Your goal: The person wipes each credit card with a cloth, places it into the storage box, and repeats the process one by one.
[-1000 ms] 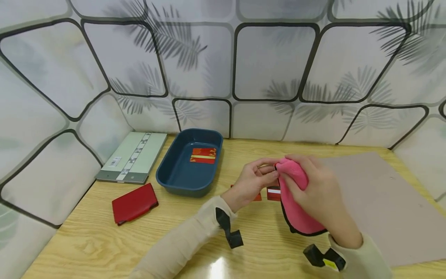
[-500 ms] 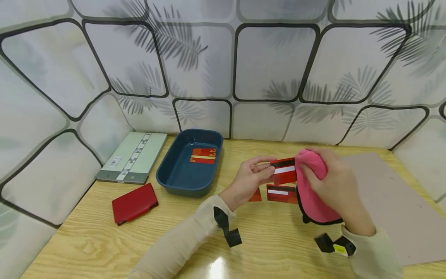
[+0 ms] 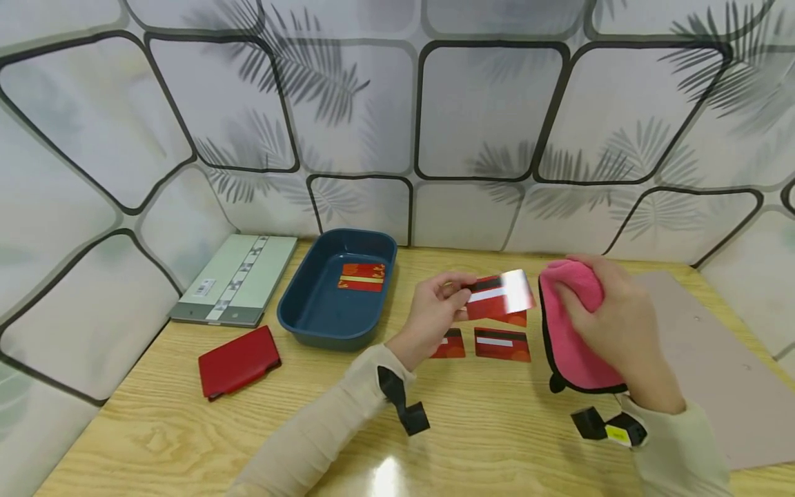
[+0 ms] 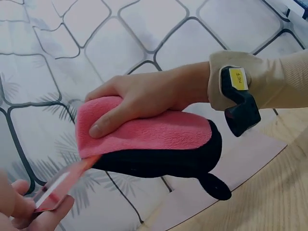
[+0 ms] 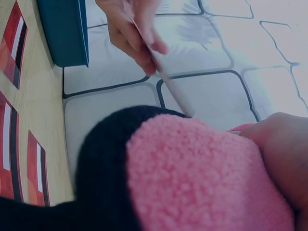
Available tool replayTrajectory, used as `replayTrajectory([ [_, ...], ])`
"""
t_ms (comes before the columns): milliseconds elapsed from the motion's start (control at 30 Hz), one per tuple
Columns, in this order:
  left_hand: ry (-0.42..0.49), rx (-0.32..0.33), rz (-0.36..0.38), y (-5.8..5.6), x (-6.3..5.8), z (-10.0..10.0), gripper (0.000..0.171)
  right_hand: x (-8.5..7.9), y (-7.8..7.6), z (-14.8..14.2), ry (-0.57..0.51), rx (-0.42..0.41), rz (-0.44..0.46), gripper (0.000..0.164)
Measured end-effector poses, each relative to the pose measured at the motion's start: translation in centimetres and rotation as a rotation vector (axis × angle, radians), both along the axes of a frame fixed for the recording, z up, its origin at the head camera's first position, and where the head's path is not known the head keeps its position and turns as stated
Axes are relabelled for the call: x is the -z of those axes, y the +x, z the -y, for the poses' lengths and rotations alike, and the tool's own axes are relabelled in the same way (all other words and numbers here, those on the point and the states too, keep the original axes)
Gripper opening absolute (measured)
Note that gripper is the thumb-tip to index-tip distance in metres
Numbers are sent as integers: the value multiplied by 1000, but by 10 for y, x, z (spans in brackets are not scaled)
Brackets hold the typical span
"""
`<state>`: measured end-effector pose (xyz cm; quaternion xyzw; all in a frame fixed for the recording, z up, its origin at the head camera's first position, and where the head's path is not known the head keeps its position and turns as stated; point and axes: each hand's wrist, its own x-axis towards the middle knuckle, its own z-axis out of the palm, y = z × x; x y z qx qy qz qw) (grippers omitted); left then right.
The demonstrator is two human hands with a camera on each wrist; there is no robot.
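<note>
My left hand [image 3: 431, 314] pinches a red bank card [image 3: 491, 304] by its left end, above the table. A dark stripe and a white strip cross the card, and its right end shines with glare. In my right hand [image 3: 617, 328] is a folded pink fleece cloth [image 3: 584, 352] with black edging and a small black tab. The thumb presses into the fleece. In the head view a narrow gap parts cloth and card; in the left wrist view the card [image 4: 62, 185] overlaps the cloth's edge. Below lie more red cards [image 3: 502, 344], one partly hidden behind the held card.
A blue plastic tray [image 3: 292, 314] stands left of centre with a red and gold card [image 3: 361, 277] inside. Left of it are a pale green notebook or folder [image 3: 226, 273] and a red wallet [image 3: 239, 362]. A greyish-pink mat [image 3: 714, 373] covers the table's right side.
The cloth, earlier over the card, has moved right with my right hand. The card now shows, tilted. My left hand has drawn slightly left, uncovering cards on the table.
</note>
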<state>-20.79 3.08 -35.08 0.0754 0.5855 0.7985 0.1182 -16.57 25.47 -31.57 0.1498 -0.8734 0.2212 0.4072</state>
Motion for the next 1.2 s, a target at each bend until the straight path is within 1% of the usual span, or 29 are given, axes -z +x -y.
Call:
replayTrajectory([
  [100,-54,-27,9,-2,-1,2,25,-1,0,-2,10,9,4,37],
  [167,-56,-20,37,-3,-3,3,28,-1,0,-2,13,11,2,37],
  [267,-47,3,59,-4,-6,3,37,-1,0,-2,10,16,-7,36],
  [333,-39,24,43,-4,-6,3,42,-1,0,-2,3,21,-15,36],
  [400,-39,42,3,-5,-6,3,47,-1,0,-2,-3,24,-23,35],
  [533,8,65,-65,-5,-6,4,48,-1,0,-2,1,23,-36,35],
  [600,25,65,-78,-5,-6,5,48,-1,0,-2,3,22,-39,34],
  [667,19,65,-92,-5,-6,5,45,-1,0,-2,5,24,-36,34],
  [800,-31,44,-105,-6,-3,6,35,-2,0,-2,13,27,-29,34],
  [900,-65,10,-88,-6,0,5,22,-2,0,-2,15,22,-25,35],
  [967,-67,-9,-78,-6,2,4,22,-2,0,-2,13,15,-27,36],
  [1033,-65,-26,-71,-6,2,3,28,-1,0,-1,8,5,-33,36],
  [1067,-62,-33,-69,-6,2,3,28,-1,0,0,6,-1,-36,36],
  [1200,-65,-51,-50,-5,2,3,33,-1,0,4,5,-16,-49,36],
])
